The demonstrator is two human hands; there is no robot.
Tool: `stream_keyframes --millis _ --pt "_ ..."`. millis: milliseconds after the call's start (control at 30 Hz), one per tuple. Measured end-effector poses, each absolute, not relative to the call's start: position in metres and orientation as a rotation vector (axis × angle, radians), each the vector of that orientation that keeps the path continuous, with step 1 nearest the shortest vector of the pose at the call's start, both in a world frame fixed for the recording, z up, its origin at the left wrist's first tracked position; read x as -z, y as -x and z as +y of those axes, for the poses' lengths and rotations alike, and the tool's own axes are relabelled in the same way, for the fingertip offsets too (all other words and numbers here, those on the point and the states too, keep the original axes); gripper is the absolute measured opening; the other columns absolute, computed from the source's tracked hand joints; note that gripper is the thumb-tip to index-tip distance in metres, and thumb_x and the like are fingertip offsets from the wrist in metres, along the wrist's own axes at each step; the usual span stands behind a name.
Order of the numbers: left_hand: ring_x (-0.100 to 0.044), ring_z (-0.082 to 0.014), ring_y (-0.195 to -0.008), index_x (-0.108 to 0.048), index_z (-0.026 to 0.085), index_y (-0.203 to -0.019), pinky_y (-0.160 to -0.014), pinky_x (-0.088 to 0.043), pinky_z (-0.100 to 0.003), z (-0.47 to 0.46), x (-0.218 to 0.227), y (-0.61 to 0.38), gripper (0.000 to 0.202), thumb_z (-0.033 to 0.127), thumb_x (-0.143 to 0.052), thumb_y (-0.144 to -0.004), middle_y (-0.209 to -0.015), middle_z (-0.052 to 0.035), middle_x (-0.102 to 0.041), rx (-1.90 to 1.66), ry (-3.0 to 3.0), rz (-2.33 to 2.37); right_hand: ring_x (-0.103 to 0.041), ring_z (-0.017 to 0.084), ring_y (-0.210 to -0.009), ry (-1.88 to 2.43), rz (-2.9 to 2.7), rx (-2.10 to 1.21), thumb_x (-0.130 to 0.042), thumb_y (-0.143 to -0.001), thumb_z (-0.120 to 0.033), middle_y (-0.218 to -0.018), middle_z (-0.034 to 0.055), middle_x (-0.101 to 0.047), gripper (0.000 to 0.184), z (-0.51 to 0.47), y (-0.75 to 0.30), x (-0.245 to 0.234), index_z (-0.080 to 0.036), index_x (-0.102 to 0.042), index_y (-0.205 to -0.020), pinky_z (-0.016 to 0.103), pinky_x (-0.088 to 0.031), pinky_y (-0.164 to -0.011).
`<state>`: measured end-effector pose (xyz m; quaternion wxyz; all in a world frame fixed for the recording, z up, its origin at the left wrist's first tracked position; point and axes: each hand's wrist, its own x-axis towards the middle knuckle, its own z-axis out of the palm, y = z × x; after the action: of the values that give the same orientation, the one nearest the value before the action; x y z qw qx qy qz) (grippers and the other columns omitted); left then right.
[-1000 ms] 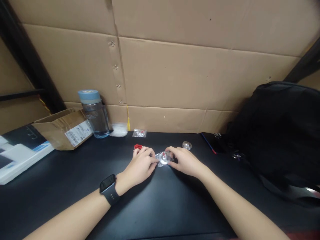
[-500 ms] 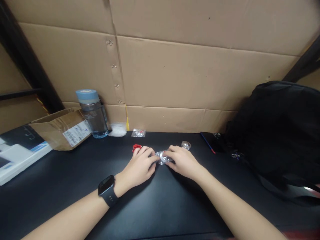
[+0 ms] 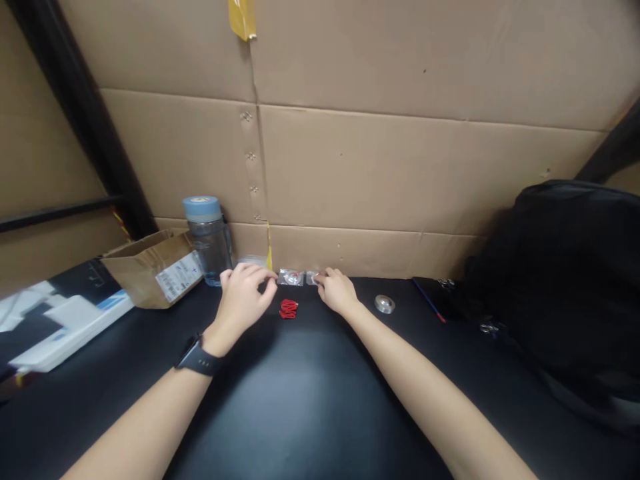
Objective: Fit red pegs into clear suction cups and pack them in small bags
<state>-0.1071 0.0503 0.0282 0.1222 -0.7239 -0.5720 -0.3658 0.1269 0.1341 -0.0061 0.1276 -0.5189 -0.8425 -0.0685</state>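
Note:
My right hand (image 3: 338, 291) reaches to the back of the black table, its fingertips closed on a small clear plastic packet (image 3: 311, 277) that they partly cover. Just left of it lies a similar clear packet (image 3: 291, 277) with a round item and a touch of red inside. My left hand (image 3: 244, 293), wearing a black watch, hovers beside that packet's left edge. Its thumb and forefinger curve toward each other with a gap, and I see nothing held. A folded red cord (image 3: 289, 309) rests on the table between the hands.
To the right lies a roll of clear tape (image 3: 385, 304). A blue-lidded bottle (image 3: 206, 240), an open brown paper bag (image 3: 155, 270) and a white box (image 3: 75, 333) stand at left. Beyond a blue pencil (image 3: 429, 300) is a black backpack (image 3: 565, 287). Cardboard (image 3: 360, 180) walls the back.
Both hands have moved apart and toward the cardboard. The packet they both handled is now at the back beside the other packet, under my right fingertips. The red cord is uncovered. The view has shifted.

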Motion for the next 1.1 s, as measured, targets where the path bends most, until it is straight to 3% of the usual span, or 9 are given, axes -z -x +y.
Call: stream_keyframes --millis 167,400,667,800,1100 --pt "-0.062 -0.0259 -0.105 -0.075 0.026 -0.089 -0.092 -0.036 -0.042 0.068 -0.016 0.129 0.020 0.028 -0.055 -0.091 -0.101 -0.0020 -0.077 1.095 2.125 -1.846 -0.057 0.027 -0.111 1.463 -2.436 0.145 -0.049 -0.094 -0.020 -0.124 0.0109 -0.062 0.037 0.142 -0.111 0.011 -0.026 -0.072 -0.123 0.036 -0.049 -0.091" --pt "-0.062 -0.0251 -0.109 -0.074 0.026 -0.101 -0.095 -0.037 -0.041 0.065 -0.003 0.110 0.021 0.030 -0.054 -0.094 -0.110 -0.0037 -0.074 0.937 2.514 -1.671 -0.056 0.024 -0.111 1.313 -2.478 0.102 -0.052 -0.093 -0.022 -0.131 0.0074 -0.062 0.044 0.130 -0.134 0.007 -0.025 -0.062 -0.136 0.035 -0.047 -0.097" --pt "-0.058 -0.0264 -0.110 -0.076 0.029 -0.098 -0.095 -0.035 -0.041 0.061 0.001 0.109 0.014 0.033 -0.067 -0.088 -0.108 -0.0042 -0.071 0.784 2.654 -1.520 -0.058 0.026 -0.111 1.417 -2.430 0.110 -0.059 -0.091 -0.026 -0.121 0.0107 -0.065 0.032 0.105 -0.231 -0.012 -0.021 -0.069 -0.121 0.042 -0.045 -0.101" --pt "-0.060 -0.0261 -0.107 -0.077 0.030 -0.096 -0.091 -0.035 -0.040 0.062 0.001 0.108 0.012 0.034 -0.072 -0.086 -0.105 -0.0027 -0.071 0.788 2.621 -1.556 -0.059 0.028 -0.118 1.434 -2.345 -0.010 -0.065 -0.087 -0.030 -0.125 0.0120 -0.065 0.038 0.098 -0.288 -0.003 -0.020 -0.067 -0.123 0.045 -0.044 -0.104" --pt "-0.060 -0.0269 -0.102 -0.077 0.026 -0.091 -0.086 -0.038 -0.040 0.057 0.002 0.095 0.011 0.031 -0.068 -0.086 -0.100 -0.0058 -0.073 0.752 2.547 -1.598 -0.068 0.021 -0.090 1.436 -2.226 -0.400 -0.073 -0.077 -0.029 -0.107 0.0067 -0.075 0.037 0.100 -0.312 0.000 -0.021 -0.072 -0.113 0.034 -0.052 -0.087"
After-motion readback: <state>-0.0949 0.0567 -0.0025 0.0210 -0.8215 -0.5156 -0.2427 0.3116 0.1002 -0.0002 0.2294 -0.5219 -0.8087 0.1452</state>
